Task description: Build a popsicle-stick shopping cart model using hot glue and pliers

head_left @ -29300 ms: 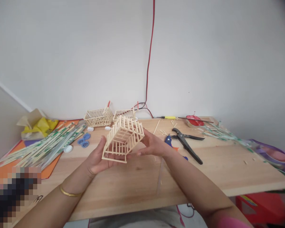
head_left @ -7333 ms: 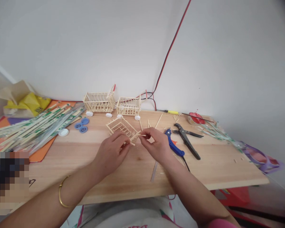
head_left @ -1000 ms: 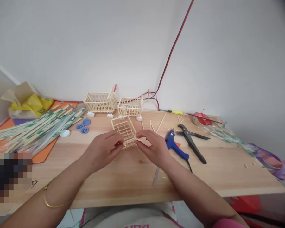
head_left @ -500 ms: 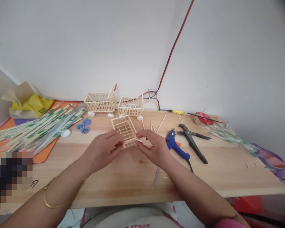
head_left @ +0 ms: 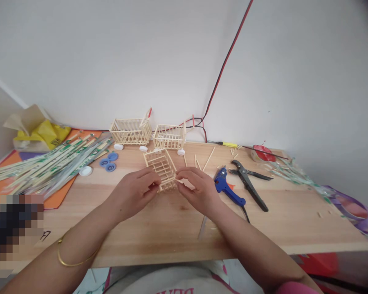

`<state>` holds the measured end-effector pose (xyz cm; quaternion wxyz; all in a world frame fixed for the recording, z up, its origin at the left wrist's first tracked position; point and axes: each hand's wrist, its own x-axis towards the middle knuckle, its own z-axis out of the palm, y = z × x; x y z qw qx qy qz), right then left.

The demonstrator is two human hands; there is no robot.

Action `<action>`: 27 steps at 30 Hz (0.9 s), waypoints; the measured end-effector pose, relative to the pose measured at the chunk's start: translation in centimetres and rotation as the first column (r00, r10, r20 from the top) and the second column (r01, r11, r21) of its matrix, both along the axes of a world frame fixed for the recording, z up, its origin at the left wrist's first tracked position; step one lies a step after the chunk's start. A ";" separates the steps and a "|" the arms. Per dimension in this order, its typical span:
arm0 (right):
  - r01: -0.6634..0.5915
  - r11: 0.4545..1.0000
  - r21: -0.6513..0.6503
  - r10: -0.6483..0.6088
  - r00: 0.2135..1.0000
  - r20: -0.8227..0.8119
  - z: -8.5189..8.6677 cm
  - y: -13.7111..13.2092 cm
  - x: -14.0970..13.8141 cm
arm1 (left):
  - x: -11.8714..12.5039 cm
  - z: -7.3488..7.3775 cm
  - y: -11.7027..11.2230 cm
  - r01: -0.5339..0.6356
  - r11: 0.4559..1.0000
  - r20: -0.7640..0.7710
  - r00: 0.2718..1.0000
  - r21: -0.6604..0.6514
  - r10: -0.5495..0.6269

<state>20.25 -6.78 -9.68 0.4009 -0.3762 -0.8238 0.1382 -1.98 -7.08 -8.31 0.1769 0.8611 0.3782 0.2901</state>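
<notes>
Between my hands, near the middle of the table, is a small basket frame [head_left: 161,166] built from thin wooden sticks, tilted with its slatted side toward me. My left hand [head_left: 135,192] is closed on the basket's lower left edge, fingers pinched. At its right corner, my right hand [head_left: 198,190] pinches the frame between thumb and fingertips. Behind it stand two finished-looking stick carts on white wheels, a larger cart [head_left: 131,131] and a smaller cart [head_left: 169,136]. A blue hot glue gun [head_left: 228,188] lies right of my right hand.
Black cutters [head_left: 248,181] lie beyond the glue gun. Bundles of wrapped chopsticks [head_left: 58,163] cover the left side, near blue bottle caps [head_left: 110,161] and a white cap [head_left: 86,171]. Loose sticks [head_left: 208,159], a yellow-handled tool [head_left: 229,144] and a red bowl [head_left: 263,153] sit farther back.
Almost nothing differs. Both hands keep their grip on the stick basket, and the view has shifted very slightly.
</notes>
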 end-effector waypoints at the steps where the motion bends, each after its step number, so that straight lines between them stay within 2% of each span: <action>1: 0.001 1.000 0.002 -0.001 1.000 0.000 0.0 0.0 0.0 | 0.0 0.0 0.0 -0.002 1.000 -0.002 1.000 -0.001 0.002; 19: 0.016 1.000 -0.026 -0.016 1.000 -0.013 -0.3 0.0 0.2 | 0.2 0.1 0.0 -0.003 1.000 -0.013 1.000 -0.031 0.002; 27: 0.016 0.999 -0.042 -0.018 0.999 -0.033 0.1 0.0 0.2 | -0.1 0.1 0.0 -0.051 0.999 -0.011 0.999 -0.013 0.051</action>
